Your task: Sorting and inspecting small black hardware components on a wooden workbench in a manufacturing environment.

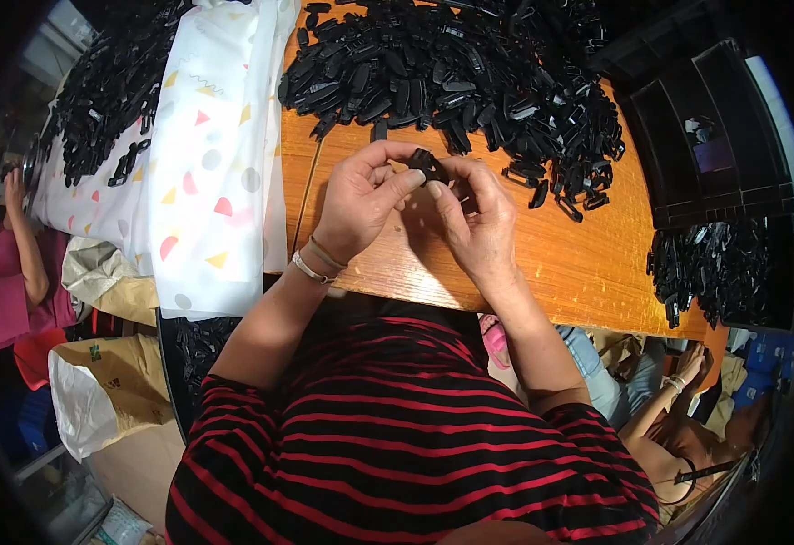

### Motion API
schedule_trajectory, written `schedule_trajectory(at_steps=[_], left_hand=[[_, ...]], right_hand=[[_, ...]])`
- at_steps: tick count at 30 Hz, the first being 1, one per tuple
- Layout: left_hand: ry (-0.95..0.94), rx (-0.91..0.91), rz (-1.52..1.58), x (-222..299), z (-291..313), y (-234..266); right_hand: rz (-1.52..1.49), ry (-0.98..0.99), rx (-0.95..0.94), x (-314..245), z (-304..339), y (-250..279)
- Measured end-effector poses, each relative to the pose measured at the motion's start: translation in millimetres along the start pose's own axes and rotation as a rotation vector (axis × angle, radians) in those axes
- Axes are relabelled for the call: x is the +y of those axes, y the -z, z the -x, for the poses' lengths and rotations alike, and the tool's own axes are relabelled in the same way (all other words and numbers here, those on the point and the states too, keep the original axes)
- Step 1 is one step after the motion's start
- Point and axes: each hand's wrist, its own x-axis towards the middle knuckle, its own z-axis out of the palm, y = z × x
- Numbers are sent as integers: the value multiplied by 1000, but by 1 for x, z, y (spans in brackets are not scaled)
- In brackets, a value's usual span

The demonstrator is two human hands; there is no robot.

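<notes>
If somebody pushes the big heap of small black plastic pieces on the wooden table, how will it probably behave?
The heap of black pieces is loose, so it would probably spread and slide rather than move as one. Each piece looks small and rigid, likely light: both hands hold one black piece with fingertips only. On the smooth wooden table, strays near the edge might fall off.

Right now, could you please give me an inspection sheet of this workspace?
Surface: orange-brown wooden table, partly covered by a white patterned plastic sheet.
Job's things: small black plastic part pinched between both hands; large heap of black plastic parts behind.
Clutter: smaller black pile; dark compartment tray; another pile on the sheet.
Grippers: left hand and right hand closed on the part.
Cables: thin dark cord.
Surroundings: other people, brown paper sacks.
</notes>
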Motion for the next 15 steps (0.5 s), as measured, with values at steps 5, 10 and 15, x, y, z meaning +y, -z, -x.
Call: schedule_trajectory(at_steps=[5,10,15], left_hand=[[6,6,-39,-6,5,1],[-20,26,-112,-14,19,-8],[-50,-5,-157,-21,19,-14]], right_hand=[[10,-21,-40,3,4,-2],[194,72,-39,1,18,-11],[80,-55,-84,2,30,-20]])
